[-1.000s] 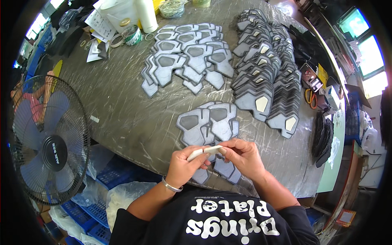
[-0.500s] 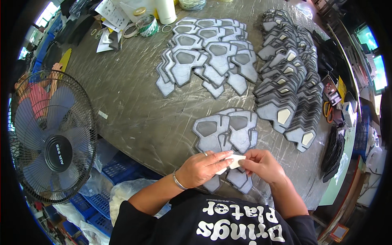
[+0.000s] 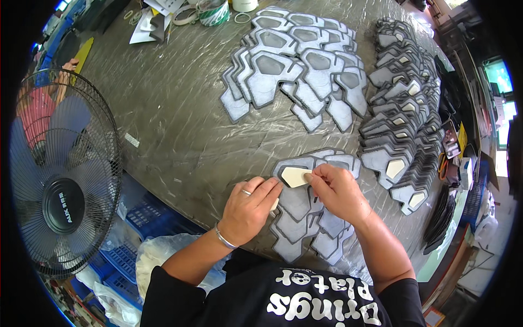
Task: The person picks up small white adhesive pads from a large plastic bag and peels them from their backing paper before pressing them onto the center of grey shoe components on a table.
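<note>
Where plastic film (image 3: 180, 125) seemingly covers table (image 3: 163, 82), fan (image 3: 60, 174) stands.

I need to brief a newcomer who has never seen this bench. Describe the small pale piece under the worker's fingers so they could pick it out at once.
Start at the grey plastic-covered table and find the small stack of grey cut-outs at its near edge, in front of the person. On its top piece, between the left hand and right hand, lies the cream patch. It is small, pointed and plain cream, while the pieces around it are grey.
</note>
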### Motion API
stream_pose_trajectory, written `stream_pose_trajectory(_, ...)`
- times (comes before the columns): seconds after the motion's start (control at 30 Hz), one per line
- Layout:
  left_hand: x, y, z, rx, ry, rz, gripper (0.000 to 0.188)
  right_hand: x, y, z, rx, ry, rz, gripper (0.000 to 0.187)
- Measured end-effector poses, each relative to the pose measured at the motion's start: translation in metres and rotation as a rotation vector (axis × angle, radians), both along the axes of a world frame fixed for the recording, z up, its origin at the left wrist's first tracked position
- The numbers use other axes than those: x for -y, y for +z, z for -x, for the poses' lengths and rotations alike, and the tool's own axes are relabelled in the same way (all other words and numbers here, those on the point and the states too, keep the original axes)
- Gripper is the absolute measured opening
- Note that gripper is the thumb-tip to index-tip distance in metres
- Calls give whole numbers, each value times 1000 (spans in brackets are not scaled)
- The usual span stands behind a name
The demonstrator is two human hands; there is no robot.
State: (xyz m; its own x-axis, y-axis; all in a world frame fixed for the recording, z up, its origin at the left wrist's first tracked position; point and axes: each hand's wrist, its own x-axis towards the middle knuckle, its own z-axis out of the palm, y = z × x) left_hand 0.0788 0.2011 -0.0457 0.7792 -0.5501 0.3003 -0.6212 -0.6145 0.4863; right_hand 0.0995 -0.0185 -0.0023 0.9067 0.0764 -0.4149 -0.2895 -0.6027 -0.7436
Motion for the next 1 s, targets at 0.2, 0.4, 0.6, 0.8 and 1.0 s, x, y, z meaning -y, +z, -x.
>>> stream_pose_trajectory(0.2, -3, -3, -1, -35, -4, 26, 38, -5, -5, -10, -43, 64, 74, 28)
stream_pose_trajectory(0.4, -3, -3, -2, -40, -11, 18, 38, -4, -9, -10, -96, 29, 58, 28)
stream_pose_trajectory(0.6, -3, -4, -2, -35, -14, 20, 39, -6, -9, -11, -99, 9, 88, 28)
stream_pose_trajectory(0.8, -1, 1, -5, -2, -58, 5, 44, -8, -7, -12, -74, -3, 107, 27)
stream_pose_trajectory(1.0, 4, -3, -3, 8, -41, -66, 52, -12, -3, -14, -46, 2, 152, 27)
